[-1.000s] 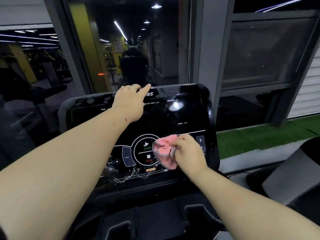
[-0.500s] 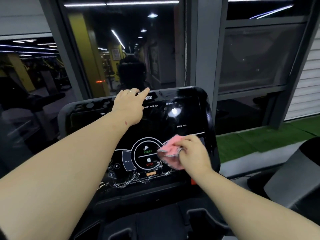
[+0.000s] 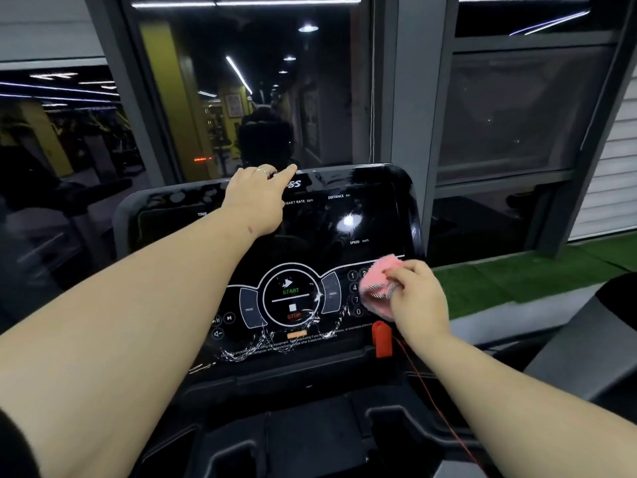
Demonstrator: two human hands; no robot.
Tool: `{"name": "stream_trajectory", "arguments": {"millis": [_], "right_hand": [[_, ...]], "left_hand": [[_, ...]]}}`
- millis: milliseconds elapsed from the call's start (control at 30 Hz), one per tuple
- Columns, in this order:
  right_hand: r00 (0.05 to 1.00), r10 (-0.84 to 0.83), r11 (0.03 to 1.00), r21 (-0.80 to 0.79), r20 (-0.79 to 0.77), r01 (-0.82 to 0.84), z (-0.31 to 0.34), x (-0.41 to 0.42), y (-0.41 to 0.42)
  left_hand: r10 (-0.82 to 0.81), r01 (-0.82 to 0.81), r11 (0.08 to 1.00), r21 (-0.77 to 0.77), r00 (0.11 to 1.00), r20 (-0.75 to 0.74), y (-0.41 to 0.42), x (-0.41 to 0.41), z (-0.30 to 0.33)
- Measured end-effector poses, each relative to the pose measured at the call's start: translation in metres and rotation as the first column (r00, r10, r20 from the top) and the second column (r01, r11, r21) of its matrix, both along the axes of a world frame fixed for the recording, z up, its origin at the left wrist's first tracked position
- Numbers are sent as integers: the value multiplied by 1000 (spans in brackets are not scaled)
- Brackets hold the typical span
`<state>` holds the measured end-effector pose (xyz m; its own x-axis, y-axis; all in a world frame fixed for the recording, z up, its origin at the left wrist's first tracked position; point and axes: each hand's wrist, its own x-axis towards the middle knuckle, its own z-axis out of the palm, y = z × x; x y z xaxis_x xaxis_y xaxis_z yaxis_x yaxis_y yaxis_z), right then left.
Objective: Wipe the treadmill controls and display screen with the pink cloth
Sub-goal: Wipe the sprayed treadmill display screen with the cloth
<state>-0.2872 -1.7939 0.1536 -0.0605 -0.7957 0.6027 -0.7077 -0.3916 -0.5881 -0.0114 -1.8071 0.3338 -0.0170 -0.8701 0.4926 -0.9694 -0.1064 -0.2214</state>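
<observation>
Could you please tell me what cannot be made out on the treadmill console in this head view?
- Number keypad: its right part is hidden by the fluffy pink cloth held in the right hand.
- Small warning text: blurred and streaked with liquid.
- Logo on the glossy black console: partly covered by the left hand.
- Thin red cord: runs out the bottom edge.

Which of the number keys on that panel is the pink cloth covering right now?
The right-hand keys. The pink cloth, held in the right hand, hides them, while 1, 4, 7 and 0 still show.

place: gym | evidence: treadmill console [image 3: 344, 219] (START/STOP, speed readouts), window-reflected machines
</observation>
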Motion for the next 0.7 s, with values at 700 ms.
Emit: {"name": "stream_trajectory", "arguments": {"millis": [700], "right_hand": [[938,345,939,17,-25,-345,-3,68,40]], "left_hand": [[-16,16,1000,3,999,-34,-3,2,-2]]}}
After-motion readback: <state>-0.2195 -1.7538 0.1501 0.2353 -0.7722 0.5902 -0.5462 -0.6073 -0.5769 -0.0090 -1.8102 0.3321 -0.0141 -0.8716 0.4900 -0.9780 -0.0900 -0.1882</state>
